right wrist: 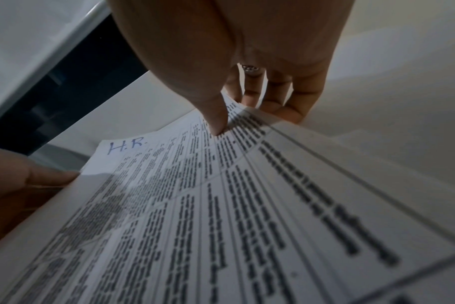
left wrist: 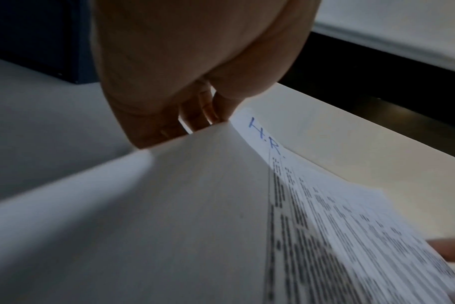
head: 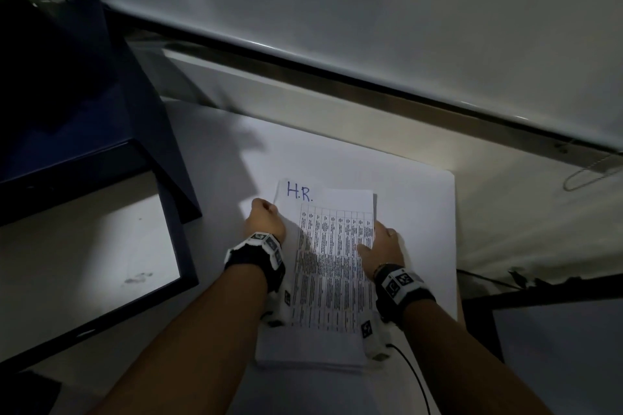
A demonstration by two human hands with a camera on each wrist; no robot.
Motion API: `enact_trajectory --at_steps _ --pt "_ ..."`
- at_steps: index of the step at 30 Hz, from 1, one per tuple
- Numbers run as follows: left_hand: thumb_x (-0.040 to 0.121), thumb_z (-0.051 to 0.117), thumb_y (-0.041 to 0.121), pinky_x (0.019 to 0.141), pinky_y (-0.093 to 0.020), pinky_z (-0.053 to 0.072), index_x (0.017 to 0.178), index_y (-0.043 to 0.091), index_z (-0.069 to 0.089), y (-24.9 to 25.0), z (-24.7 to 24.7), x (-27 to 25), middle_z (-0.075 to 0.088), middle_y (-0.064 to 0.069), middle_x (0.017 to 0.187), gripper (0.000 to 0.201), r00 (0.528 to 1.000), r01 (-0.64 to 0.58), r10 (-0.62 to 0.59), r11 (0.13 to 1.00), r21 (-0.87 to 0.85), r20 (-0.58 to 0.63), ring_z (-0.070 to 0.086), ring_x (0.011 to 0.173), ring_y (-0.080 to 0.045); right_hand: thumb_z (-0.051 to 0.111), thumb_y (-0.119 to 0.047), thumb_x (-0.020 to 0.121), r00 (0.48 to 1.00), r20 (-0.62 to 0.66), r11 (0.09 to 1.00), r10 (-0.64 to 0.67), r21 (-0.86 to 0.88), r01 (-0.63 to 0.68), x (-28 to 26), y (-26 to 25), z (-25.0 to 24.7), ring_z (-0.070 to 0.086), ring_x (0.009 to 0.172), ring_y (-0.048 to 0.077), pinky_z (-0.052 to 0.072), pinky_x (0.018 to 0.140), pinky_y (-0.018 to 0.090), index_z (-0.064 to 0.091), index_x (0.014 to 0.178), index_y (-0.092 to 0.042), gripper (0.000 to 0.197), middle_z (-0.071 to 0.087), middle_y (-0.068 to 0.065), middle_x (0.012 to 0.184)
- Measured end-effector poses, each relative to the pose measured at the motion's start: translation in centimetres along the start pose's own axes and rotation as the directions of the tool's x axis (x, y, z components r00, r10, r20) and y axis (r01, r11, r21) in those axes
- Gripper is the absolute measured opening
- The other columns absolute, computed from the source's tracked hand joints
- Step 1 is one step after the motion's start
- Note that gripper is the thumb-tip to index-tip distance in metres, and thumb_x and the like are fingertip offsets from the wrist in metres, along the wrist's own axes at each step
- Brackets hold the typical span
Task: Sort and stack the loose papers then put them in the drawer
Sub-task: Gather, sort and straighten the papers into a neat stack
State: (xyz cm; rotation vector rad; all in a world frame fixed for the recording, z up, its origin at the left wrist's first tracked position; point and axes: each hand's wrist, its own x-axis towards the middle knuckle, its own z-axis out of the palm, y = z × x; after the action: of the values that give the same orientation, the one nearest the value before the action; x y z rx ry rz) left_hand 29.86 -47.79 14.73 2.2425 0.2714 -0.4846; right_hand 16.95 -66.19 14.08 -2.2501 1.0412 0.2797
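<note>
A stack of white papers (head: 332,266) lies lengthwise in front of me on a white tabletop (head: 414,199). Its top sheet carries a printed table and a blue handwritten "H.R." (head: 299,191) at the far left corner. My left hand (head: 264,221) grips the stack's left edge, thumb on top and fingers underneath; the left wrist view shows that edge of the papers (left wrist: 195,205) lifted. My right hand (head: 382,241) holds the right edge, thumb pressing down on the printed papers (right wrist: 221,205), fingers (right wrist: 281,98) curled under.
A dark blue drawer unit (head: 77,104) stands at the left, with an open pale drawer (head: 87,253) pulled out below it. A white wall and dark gap run along the table's far edge. A black cable (head: 416,377) trails near my right wrist.
</note>
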Motion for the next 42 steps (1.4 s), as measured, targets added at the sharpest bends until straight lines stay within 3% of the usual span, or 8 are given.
enact_trajectory --at_steps 9,21,26,29,32,35,39,42 --pt "0.097 0.048 0.032 0.083 -0.035 0.047 0.081 0.007 0.067 1.3 0.1 2.4 0.070 -0.018 0.097 0.035 0.994 0.105 -0.105 0.994 -0.004 0.001 0.063 0.089 -0.036 0.064 -0.017 0.089 1.000 0.024 1.000 0.002 -0.004 -0.002 0.4 0.1 -0.1 0.037 0.136 0.026 0.033 0.110 0.033 0.029 0.147 -0.014 0.068 0.031 0.011 0.150" --pt "0.103 0.021 0.045 0.111 -0.039 0.029 0.144 -0.002 0.035 3.2 1.3 1.1 0.040 -0.024 0.147 0.064 0.998 0.020 -0.017 0.998 -0.054 0.058 0.039 0.136 -0.037 0.057 -0.025 0.091 0.998 -0.020 0.993 0.053 0.102 -0.051 0.2 -0.7 -0.5 0.021 0.145 0.028 0.023 0.118 0.040 0.017 0.153 -0.014 0.075 0.020 0.007 0.159" --pt "0.105 0.025 0.035 0.100 -0.037 0.037 0.129 -0.004 0.048 3.0 1.2 1.1 0.054 -0.026 0.133 0.051 0.992 -0.081 0.080 0.997 0.009 0.096 0.050 0.123 -0.038 0.050 -0.013 0.094 1.000 0.010 0.975 0.017 0.221 -0.019 0.2 -1.1 -0.7 0.060 0.107 0.020 0.044 0.080 0.015 0.033 0.148 -0.015 0.057 0.041 0.009 0.148" --pt "0.105 0.028 0.028 0.093 -0.037 0.040 0.129 -0.004 0.042 3.0 1.2 1.1 0.055 -0.027 0.128 0.042 0.993 -0.044 0.042 0.999 0.014 0.114 0.053 0.118 -0.041 0.048 -0.008 0.093 1.000 -0.023 0.962 0.006 0.273 0.000 0.3 -1.0 -0.4 0.063 0.080 0.012 0.051 0.062 0.016 0.034 0.147 -0.020 0.057 0.044 0.010 0.145" --pt "0.105 0.030 0.025 0.092 -0.041 0.041 0.128 -0.007 0.036 3.1 1.6 0.7 0.055 -0.031 0.126 0.040 0.991 -0.016 0.007 0.998 0.065 0.137 0.054 0.116 -0.044 0.048 -0.007 0.093 1.000 -0.007 0.955 -0.017 0.297 0.018 -0.1 -1.0 -0.2 0.063 0.104 0.020 0.055 0.083 0.026 0.029 0.150 -0.021 0.061 0.030 0.004 0.155" --pt "0.105 0.030 0.024 0.093 -0.042 0.041 0.128 -0.008 0.036 3.0 1.5 0.7 0.055 -0.031 0.127 0.040 0.991 -0.006 -0.002 0.998 0.063 0.135 0.054 0.117 -0.045 0.044 -0.002 0.094 1.000 -0.012 0.930 -0.010 0.368 0.014 -0.4 -0.9 -0.9 0.064 0.085 0.012 0.054 0.061 0.017 0.030 0.149 -0.022 0.060 0.040 0.005 0.150" --pt "0.104 0.032 0.026 0.091 -0.040 0.043 0.130 -0.006 0.037 2.4 1.2 -0.2 0.055 -0.029 0.129 0.042 0.993 0.011 -0.025 0.993 0.119 0.113 0.054 0.117 -0.043 0.044 0.000 0.096 0.999 0.039 0.938 -0.026 0.348 0.011 -1.2 -1.6 -1.1 0.050 0.125 0.028 0.045 0.094 0.028 0.022 0.153 -0.014 0.062 0.028 0.005 0.156" --pt "0.104 0.030 0.023 0.086 -0.038 0.042 0.122 -0.006 0.044 0.6 0.3 -0.9 0.058 -0.029 0.123 0.037 0.994 -0.050 0.035 0.987 0.154 0.101 0.056 0.112 -0.042 0.047 -0.001 0.095 1.000 0.014 0.946 -0.004 0.323 -0.001 -1.0 -1.3 -0.5 0.044 0.131 0.025 0.036 0.098 0.021 0.021 0.152 -0.010 0.063 0.027 0.008 0.157"
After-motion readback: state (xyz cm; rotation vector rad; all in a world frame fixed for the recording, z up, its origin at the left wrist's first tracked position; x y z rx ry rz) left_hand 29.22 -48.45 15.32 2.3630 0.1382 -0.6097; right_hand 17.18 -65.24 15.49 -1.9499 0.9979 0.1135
